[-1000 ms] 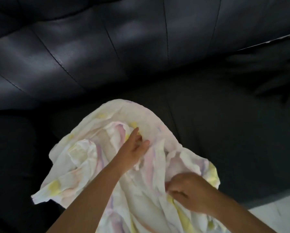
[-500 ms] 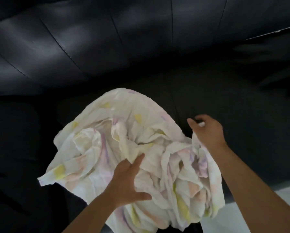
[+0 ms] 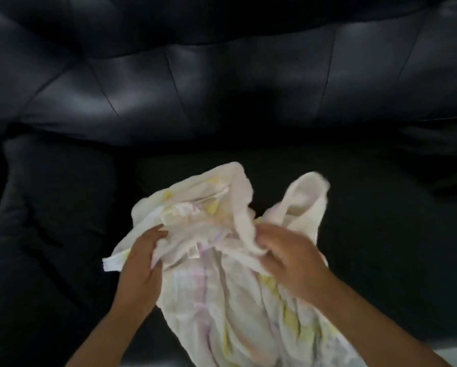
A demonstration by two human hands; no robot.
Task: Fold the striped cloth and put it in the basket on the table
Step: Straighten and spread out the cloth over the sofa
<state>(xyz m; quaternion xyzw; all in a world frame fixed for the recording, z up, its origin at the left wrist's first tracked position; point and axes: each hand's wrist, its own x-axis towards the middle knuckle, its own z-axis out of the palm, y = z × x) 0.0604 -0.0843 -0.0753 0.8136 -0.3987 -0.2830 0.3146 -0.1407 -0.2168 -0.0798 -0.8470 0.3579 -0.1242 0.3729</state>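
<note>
At lower centre of the frame, the left hand and right hand each close a grip on the crumpled striped cloth over the sofa, probably to spread it for folding.

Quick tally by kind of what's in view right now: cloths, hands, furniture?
Striped cloth: 1, crumpled, not folded yet
Hands: 2, left hand and right hand, both gripping the cloth
Black sofa: 1
Total: 4
</note>
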